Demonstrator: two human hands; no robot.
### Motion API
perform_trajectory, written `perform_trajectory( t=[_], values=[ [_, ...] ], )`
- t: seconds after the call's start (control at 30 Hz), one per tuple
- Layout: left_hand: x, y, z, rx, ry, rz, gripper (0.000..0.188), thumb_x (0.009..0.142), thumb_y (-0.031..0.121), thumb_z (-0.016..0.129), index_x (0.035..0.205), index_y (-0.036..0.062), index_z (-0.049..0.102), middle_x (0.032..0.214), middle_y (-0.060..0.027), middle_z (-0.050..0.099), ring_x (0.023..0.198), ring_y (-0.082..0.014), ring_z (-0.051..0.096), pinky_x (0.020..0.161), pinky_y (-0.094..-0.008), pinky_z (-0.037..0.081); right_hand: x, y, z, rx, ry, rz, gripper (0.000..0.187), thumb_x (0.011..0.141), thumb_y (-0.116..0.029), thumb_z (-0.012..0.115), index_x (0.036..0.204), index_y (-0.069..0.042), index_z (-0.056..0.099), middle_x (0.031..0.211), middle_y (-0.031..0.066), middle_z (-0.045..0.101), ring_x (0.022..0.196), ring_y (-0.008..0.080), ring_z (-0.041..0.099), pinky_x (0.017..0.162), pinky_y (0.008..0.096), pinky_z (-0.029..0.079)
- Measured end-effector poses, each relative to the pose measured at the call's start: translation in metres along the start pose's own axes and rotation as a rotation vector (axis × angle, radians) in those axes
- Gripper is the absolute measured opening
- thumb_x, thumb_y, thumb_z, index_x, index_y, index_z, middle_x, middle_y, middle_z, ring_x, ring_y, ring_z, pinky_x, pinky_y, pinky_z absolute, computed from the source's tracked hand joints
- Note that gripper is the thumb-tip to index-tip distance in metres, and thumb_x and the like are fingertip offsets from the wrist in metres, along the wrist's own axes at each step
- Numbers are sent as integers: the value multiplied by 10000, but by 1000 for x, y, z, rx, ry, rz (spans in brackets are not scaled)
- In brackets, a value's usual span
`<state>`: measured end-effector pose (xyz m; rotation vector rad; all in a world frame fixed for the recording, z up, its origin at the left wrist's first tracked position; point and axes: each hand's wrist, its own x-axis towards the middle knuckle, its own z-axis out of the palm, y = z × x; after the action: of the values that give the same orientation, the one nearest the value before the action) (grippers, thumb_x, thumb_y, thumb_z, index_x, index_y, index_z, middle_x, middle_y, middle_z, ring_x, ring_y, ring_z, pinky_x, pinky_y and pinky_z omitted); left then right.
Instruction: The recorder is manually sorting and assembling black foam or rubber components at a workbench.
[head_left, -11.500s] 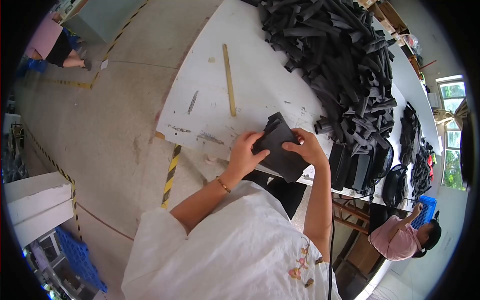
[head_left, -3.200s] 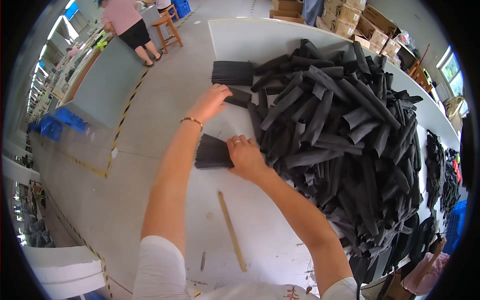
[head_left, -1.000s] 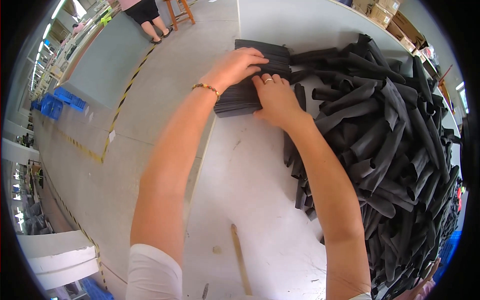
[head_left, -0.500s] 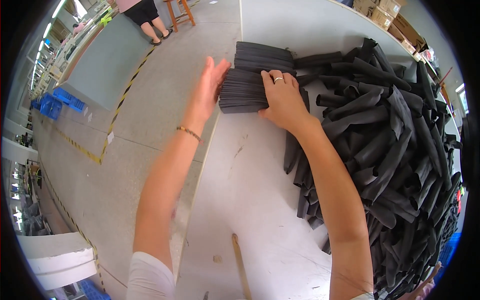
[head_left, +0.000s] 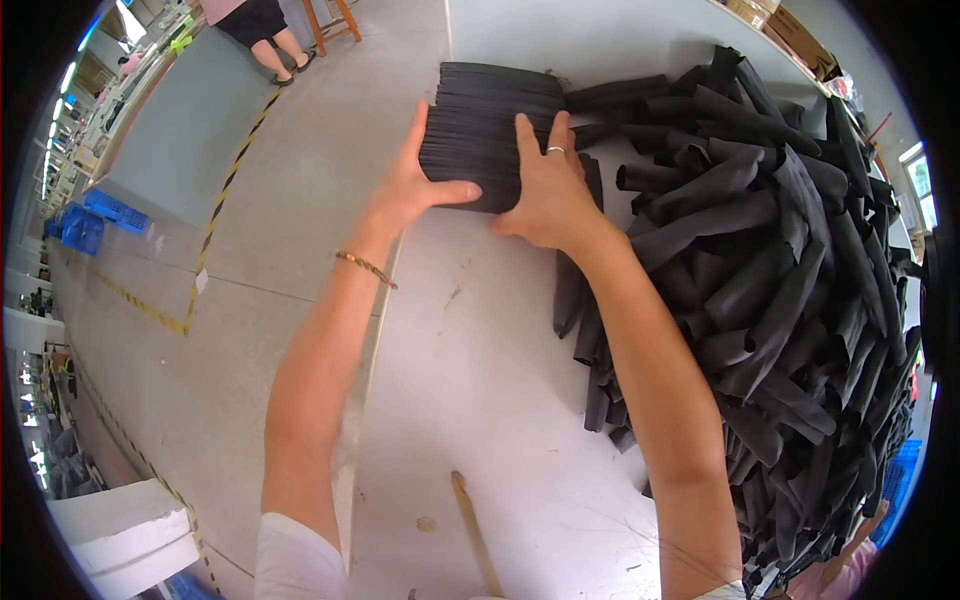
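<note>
A: What takes up the most room?
B: The white desk (head_left: pixel 470 390), running from the bottom of the frame to a pale grey panel (head_left: pixel 620 40) at the top.
A: And on it?
B: A big heap of curled black pieces (head_left: pixel 750 255) filling the right side. Next in size is a tight stack of thin black strips (head_left: pixel 480 135) at the upper centre, the strips lying lengthwise across the frame, with the heap's nearest ends just beside it.
A: How do the hands stand?
B: Both are at that stack. The right hand (head_left: pixel 550 200) has a wide grip, fingers fanned over the stack's right part and thumb out at its lower edge. The left hand (head_left: pixel 405 190) is spread wide too, fingers up along the left end and thumb laid across the lower left corner. It's a little blurred, so I can't tell how firmly it presses.
A: Anything smaller?
B: A narrow wooden stick (head_left: pixel 475 535) at the bottom centre, well apart from the hands. Then a beaded bracelet (head_left: pixel 366 266) on the left wrist, and smallest, a ring (head_left: pixel 556 150) on a right-hand finger.
</note>
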<state>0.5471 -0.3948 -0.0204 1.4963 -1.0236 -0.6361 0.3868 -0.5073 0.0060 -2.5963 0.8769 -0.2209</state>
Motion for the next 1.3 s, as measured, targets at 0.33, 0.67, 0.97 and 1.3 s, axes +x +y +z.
perform_trajectory(
  t=[0.33, 0.67, 0.97, 1.3],
  values=[
    [-11, -9, 11, -202, 66, 37, 1350, 565, 191, 942, 1546, 18, 31, 1469, -202, 412, 1340, -287, 429, 1110, -367, 346, -66, -73, 1, -239, 398, -123, 684, 829, -210, 659, 1435, -57, 383, 1491, 356, 272, 1368, 511, 312, 1094, 611, 266],
    [-162, 50, 39, 433, 318, 285, 784, 792, 84, 755, 1470, 80, 361, 1501, -166, 382, 1393, -287, 363, 1131, -403, 326, -353, -83, -27, 342, 215, -225, 383, 797, -53, 694, 1171, -51, 610, 1272, 156, 549, 1060, 349, 593, 825, 413, 537],
    [-295, 123, 152, 128, -57, 79, 170, 919, 110, 637, 1065, 36, 682, 973, -54, 709, 799, -126, 646, 706, -268, 521, -544, -54, -20, 400, 91, 89, 160, 864, -59, 626, 1021, -37, 639, 1038, 72, 652, 705, 287, 661, 634, 384, 561],
    [-395, 169, 359, -52, -469, 163, 148, 904, 150, 652, 991, 42, 704, 891, -103, 702, 698, -199, 651, 646, -295, 514, -680, -2, -29, 303, 236, 292, 130, 840, -60, 628, 969, -59, 642, 939, 107, 641, 700, 308, 656, 627, 416, 547]
  ],
)
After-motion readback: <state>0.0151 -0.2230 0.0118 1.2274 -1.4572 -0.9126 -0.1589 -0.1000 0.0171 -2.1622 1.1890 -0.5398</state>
